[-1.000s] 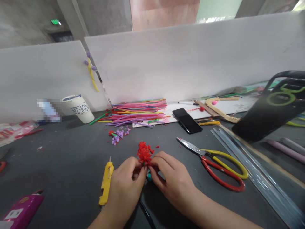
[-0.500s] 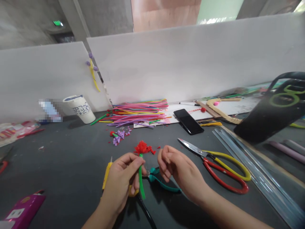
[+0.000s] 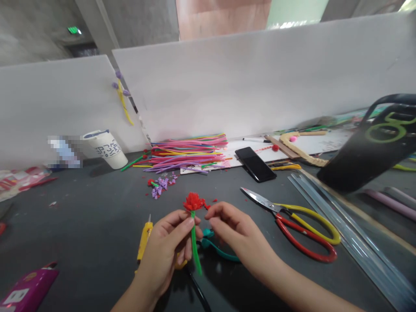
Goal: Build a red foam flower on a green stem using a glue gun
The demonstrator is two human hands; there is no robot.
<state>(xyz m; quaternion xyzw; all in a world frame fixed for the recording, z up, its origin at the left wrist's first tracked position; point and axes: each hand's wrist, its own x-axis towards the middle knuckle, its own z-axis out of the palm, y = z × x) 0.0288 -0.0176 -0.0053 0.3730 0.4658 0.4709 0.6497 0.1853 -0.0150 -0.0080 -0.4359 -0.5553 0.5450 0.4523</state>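
Observation:
My left hand (image 3: 169, 242) pinches a red pipe-cleaner flower (image 3: 193, 202) just below its bloom. The flower's green stem (image 3: 196, 253) hangs down past my fingers. My right hand (image 3: 238, 232) hovers just right of the flower, fingers bent and thumb a little apart from them; nothing shows in it. Behind the fingertips lie small red bits (image 3: 207, 207) on the table. Teal-handled pliers (image 3: 221, 252) lie beneath my right hand, partly covered. Beside my left hand is a yellow-handled tool (image 3: 144, 240) with a thin metal tip.
Large scissors (image 3: 305, 229) with red and yellow handles lie at right, near clear strips (image 3: 344, 234) and a black bottle (image 3: 367, 151). Toward the back are a phone (image 3: 255, 164), pipe cleaners (image 3: 188, 151), purple pieces (image 3: 162, 186) and a white cup (image 3: 110, 149). A magenta box (image 3: 29, 288) sits front left.
My right hand has moved left toward the flower, its fingers less curled and reaching out. The left hand keeps its pinch, with the stem turned slightly. The view has shifted a little.

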